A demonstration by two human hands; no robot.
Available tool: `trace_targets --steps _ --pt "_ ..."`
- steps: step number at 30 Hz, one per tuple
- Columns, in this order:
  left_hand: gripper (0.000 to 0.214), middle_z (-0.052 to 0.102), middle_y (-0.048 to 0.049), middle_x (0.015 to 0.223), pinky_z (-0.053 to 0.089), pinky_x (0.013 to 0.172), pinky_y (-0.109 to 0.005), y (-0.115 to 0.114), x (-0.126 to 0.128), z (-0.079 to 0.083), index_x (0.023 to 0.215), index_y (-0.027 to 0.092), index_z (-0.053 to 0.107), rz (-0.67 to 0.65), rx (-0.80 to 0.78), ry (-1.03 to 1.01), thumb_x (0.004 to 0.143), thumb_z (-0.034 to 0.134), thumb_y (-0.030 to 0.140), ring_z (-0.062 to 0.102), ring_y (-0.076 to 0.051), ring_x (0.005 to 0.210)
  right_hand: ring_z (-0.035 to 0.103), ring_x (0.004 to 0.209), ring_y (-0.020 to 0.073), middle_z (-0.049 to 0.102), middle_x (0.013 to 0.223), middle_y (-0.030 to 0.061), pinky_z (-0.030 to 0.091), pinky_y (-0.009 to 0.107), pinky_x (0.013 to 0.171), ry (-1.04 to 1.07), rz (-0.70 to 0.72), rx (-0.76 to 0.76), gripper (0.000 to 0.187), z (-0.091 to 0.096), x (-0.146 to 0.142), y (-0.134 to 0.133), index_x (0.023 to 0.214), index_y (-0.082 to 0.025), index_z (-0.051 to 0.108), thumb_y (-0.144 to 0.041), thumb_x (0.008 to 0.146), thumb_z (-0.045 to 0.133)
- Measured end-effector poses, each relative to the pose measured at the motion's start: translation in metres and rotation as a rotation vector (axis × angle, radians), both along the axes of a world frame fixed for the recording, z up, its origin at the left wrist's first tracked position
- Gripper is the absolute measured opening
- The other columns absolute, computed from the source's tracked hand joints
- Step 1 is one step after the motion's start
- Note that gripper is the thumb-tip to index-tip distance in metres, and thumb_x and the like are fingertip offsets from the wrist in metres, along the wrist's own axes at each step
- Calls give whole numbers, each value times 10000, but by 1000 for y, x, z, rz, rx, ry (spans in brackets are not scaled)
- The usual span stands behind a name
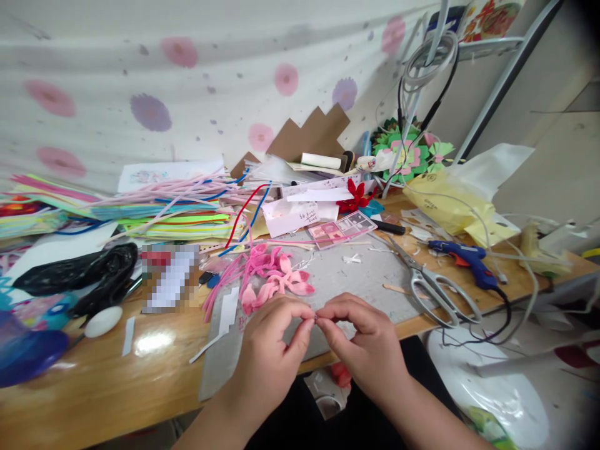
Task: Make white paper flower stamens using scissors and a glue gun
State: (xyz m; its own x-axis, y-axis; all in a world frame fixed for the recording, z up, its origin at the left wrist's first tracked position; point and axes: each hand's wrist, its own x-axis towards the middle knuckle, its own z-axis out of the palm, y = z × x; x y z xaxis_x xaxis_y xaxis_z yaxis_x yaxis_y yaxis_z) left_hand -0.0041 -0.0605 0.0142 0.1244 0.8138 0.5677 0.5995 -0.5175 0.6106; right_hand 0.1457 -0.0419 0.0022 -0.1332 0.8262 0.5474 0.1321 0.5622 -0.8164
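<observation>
My left hand (280, 337) and my right hand (363, 334) meet above the front edge of a grey mat (379, 284). Thumb and forefinger of each are pinched together, and the fingertips of both hands touch. Whatever sits between them is tiny, with only a dark speck showing, too small to name. Just beyond my left hand lie pink fuzzy flower pieces (276, 281) with bent petals and loose stems. White paper strips (228, 309) rest left of that hand. Silver scissors (434, 287) lie to the right of my right hand, their blades pointing away from me.
A blue glue gun (462, 256) with its cable lies at the right. Bundles of coloured pipe cleaners (178, 215) and a black plastic bag (79, 272) fill the left side. A red flower (355, 197) and a yellow bag (452, 203) stand farther back.
</observation>
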Motion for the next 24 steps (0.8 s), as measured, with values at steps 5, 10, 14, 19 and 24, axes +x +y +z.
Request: trace_targets --steps 5,10,14,19,24 --pt "75 651 -9 820 471 732 -278 -3 -1 -4 849 208 598 10 -201 -167 818 582 142 620 -167 794 574 601 115 595 643 -16 455 233 577 -15 -1 -11 148 -1 -1 -1 688 -182 597 -45 744 587" --pt "65 631 -6 796 458 697 -260 -4 -2 -10 875 204 615 -168 -540 -493 862 565 242 590 -155 765 570 654 126 589 699 -12 448 257 616 33 34 38 152 -6 0 1 760 -199 578 -49 777 564" --pt "110 598 12 728 425 653 -238 -3 0 -11 792 189 611 -234 -617 -607 866 572 261 540 -130 706 561 651 122 584 696 -11 444 254 612 6 54 80 155 -7 2 1 768 -197 575 -43 781 570" --pt "115 589 19 697 426 652 -237 -2 1 -11 767 185 604 -219 -599 -641 863 570 239 544 -127 689 566 657 128 588 710 2 456 258 610 -27 62 146 160 -6 2 0 796 -191 583 -33 780 564" --pt "127 602 4 692 431 640 -251 -4 0 -5 749 184 606 -111 -503 -423 857 552 224 561 -146 681 572 669 144 593 723 11 461 275 613 -40 81 101 134 -7 2 1 804 -197 589 -67 791 556"
